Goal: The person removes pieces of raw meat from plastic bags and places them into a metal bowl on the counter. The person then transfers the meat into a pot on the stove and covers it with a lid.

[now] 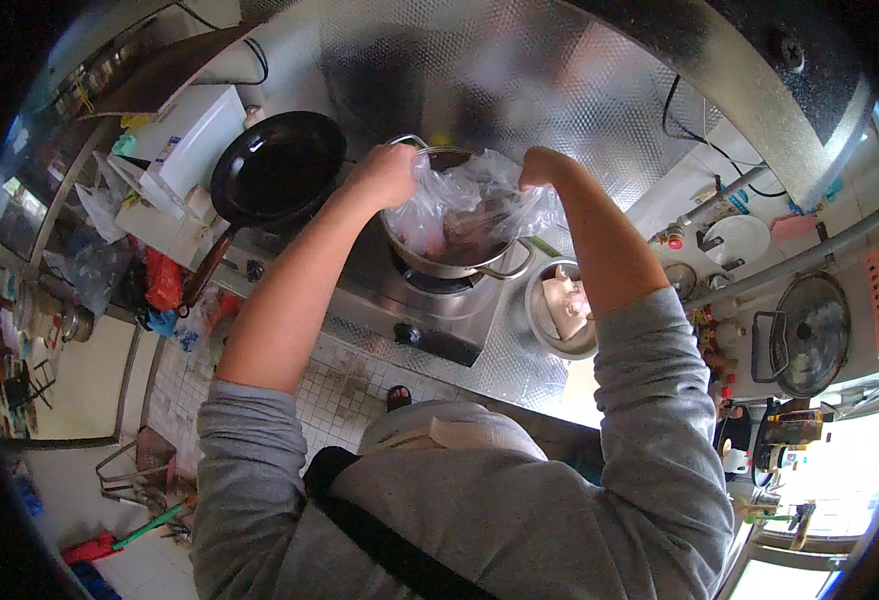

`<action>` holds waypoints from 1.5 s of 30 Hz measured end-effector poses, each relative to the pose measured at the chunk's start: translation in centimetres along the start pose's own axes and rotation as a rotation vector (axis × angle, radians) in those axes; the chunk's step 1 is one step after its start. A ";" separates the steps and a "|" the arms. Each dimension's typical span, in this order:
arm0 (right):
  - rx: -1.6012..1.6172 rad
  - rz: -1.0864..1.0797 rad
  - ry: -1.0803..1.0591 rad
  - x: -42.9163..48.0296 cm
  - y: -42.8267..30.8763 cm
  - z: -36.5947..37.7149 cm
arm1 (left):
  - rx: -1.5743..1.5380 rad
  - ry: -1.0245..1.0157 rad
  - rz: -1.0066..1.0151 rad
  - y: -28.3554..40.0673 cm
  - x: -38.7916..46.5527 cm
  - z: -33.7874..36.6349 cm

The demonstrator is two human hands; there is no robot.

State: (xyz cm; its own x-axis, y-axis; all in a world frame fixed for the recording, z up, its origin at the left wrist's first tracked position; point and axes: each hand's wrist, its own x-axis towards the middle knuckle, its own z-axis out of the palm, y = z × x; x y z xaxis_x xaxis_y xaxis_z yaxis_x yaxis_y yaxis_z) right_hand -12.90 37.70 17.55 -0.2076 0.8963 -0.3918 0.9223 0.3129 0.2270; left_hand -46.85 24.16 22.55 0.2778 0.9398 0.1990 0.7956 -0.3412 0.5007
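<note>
Over a two-handled metal pot (447, 268), my left hand (393, 174) and my right hand (546, 171) grip opposite sides of a clear plastic bag (439, 196). The crumpled film hangs across the pot's mouth. Reddish-brown contents, perhaps meat, show through and below it; whether they lie in the bag or in the pot I cannot tell. A gas stove (379, 292) carries the pot on its right burner. To the right of the stove stands a metal bowl (541, 322) holding a pale piece of raw meat (565, 306), partly behind my right forearm.
A black wok (278, 169) with a wooden handle (211, 262) sits on the left of the stove. Beyond it stands a white box (199, 142). Textured metal sheeting (559, 82) covers the back wall. Along the right wall are a pipe (822, 247) and a glass pot lid (811, 334).
</note>
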 end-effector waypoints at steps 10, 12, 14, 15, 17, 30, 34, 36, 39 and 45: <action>-0.014 -0.114 -0.019 1.8 -6.7 -1.0 | 0.256 -0.207 -0.130 -4.1 -0.4 -0.8; -0.062 -0.016 -0.085 2.7 -3.2 1.4 | 0.212 -0.010 -0.066 -3.8 0.1 -0.1; -0.103 -0.004 -0.222 2.8 0.0 1.9 | 0.157 0.041 -0.078 -2.5 0.4 -0.1; -0.119 0.006 -0.297 2.3 1.3 2.5 | 0.126 -0.011 -0.117 -1.0 0.7 -0.7; -0.024 -0.075 -0.342 1.6 -3.8 -1.4 | 0.133 -0.029 -0.221 -2.6 -0.5 -2.3; -0.002 -0.128 -0.339 -2.3 -7.7 -6.7 | 0.429 -0.285 -0.245 -0.1 -1.2 -1.4; 0.114 0.010 -0.145 -0.6 -8.4 -6.0 | 0.445 -0.119 -0.218 -1.0 -1.4 -1.7; 0.026 -0.097 -0.077 -0.5 -9.7 -6.9 | 0.452 -0.081 -0.252 -2.3 -1.8 -2.4; -0.083 -0.172 0.057 0.5 -7.9 -4.8 | 0.379 -0.155 -0.296 -1.9 -1.2 -3.1; 0.487 -0.206 0.350 0.5 -10.4 -4.0 | -0.031 -0.287 -0.111 -5.4 -0.7 -0.9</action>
State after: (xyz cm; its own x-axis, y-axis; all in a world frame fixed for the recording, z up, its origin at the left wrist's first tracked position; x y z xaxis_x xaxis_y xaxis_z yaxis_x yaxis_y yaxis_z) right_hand -23.89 36.17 18.57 -0.4151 0.9084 -0.0505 0.8773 0.3850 -0.2864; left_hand -51.80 25.32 20.44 0.3348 0.9367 -0.1024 0.8140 -0.2327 0.5323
